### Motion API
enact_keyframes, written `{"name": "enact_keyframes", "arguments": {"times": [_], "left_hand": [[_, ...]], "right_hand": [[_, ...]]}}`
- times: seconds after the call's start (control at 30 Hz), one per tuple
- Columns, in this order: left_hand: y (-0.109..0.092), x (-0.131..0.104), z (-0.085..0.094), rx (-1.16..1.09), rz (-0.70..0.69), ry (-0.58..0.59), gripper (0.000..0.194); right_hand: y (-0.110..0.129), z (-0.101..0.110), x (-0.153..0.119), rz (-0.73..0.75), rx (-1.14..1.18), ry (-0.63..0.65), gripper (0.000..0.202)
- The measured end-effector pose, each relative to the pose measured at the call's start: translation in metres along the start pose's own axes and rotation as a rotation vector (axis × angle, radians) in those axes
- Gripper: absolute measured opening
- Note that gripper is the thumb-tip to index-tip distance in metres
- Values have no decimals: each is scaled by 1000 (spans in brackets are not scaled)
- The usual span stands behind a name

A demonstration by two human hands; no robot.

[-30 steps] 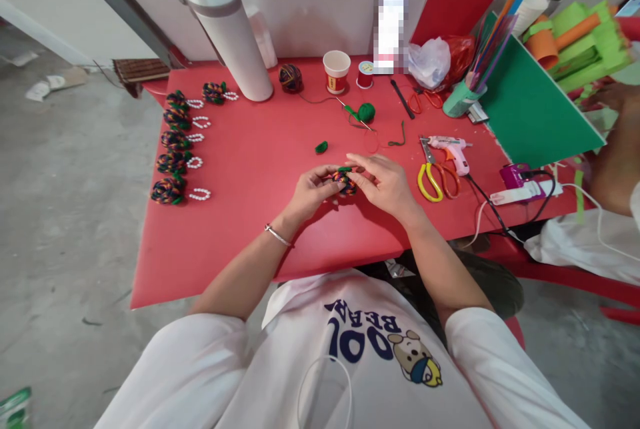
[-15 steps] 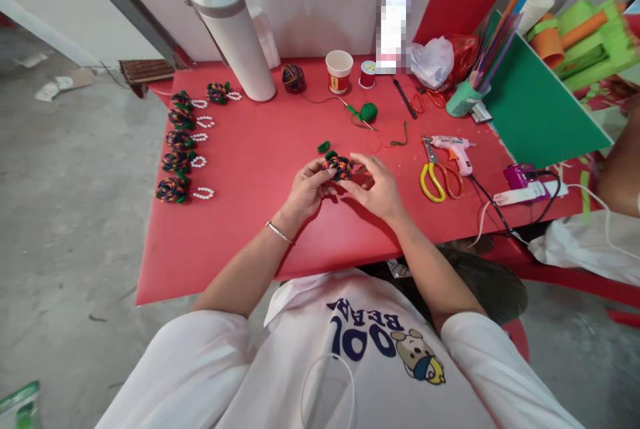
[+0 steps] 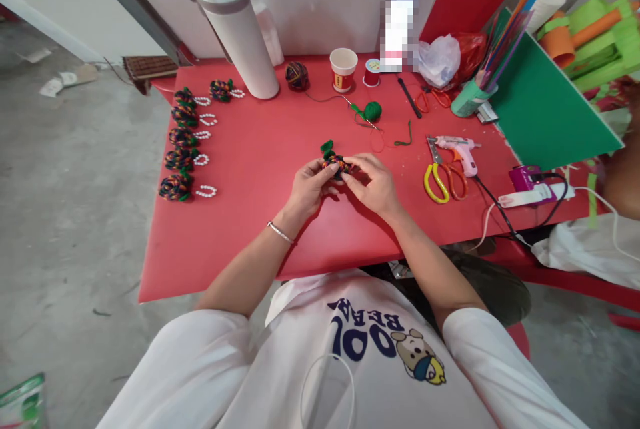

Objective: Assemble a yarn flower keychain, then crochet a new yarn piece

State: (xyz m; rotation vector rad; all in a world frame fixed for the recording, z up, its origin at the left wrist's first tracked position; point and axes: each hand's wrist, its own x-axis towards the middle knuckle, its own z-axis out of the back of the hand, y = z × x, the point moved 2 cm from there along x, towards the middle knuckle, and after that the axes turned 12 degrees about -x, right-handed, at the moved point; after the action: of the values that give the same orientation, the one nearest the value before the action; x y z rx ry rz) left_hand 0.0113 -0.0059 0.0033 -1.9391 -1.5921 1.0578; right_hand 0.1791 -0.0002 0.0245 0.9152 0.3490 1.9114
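Between my two hands, above the red table [image 3: 240, 229], is a crocheted flower [image 3: 336, 163] in dark, orange and purple yarn with a green part at its top. My left hand [image 3: 311, 185] pinches its left side, thumb on the front. My right hand [image 3: 373, 183] grips its right edge between thumb and fingers. The undersides of the fingers are hidden. Just behind the flower, a small green leaf piece [image 3: 327, 146] shows. Farther back lie a green yarn ball [image 3: 373, 111] and a green-handled crochet hook [image 3: 357, 110].
At left stand several finished yarn pieces [image 3: 175, 187] with white bead loops [image 3: 207, 191]. Yellow-and-red-handled scissors [image 3: 437, 182] and a pink glue gun [image 3: 460, 149] lie right, near a power strip [image 3: 530, 194]. Behind are a paper cup [image 3: 343, 72], a thread spool [image 3: 372, 73] and a multicolour yarn ball [image 3: 297, 76].
My fingers have closed in on the flower and it has turned slightly, its face showing less. The right-hand fingers sit nearer to it. The view has shifted a little.
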Motion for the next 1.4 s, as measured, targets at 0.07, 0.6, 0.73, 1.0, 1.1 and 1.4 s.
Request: {"name": "enact_keyframes", "arguments": {"times": [0.07,0.6,0.73,1.0,1.1,1.4], "left_hand": [[-1,1,2,-4,-1,-12,46],[-15,6,9,3,-14,-188,45],[-17,6,9,-5,-8,-216,44],[-24,6,8,-168,124,-302,15],[-27,5,5,-209,193,-299,12],[-28,2,9,-151,228,-216,22]], "right_hand": [[1,1,3,33,-4,4,25],[-71,-30,42,-79,-46,-253,27],[-74,-26,40,-108,-70,-236,27],[-59,-29,39,-158,153,-103,25],[-50,-35,36,-244,461,110,29],[-34,-41,30,-300,956,592,60]]}}
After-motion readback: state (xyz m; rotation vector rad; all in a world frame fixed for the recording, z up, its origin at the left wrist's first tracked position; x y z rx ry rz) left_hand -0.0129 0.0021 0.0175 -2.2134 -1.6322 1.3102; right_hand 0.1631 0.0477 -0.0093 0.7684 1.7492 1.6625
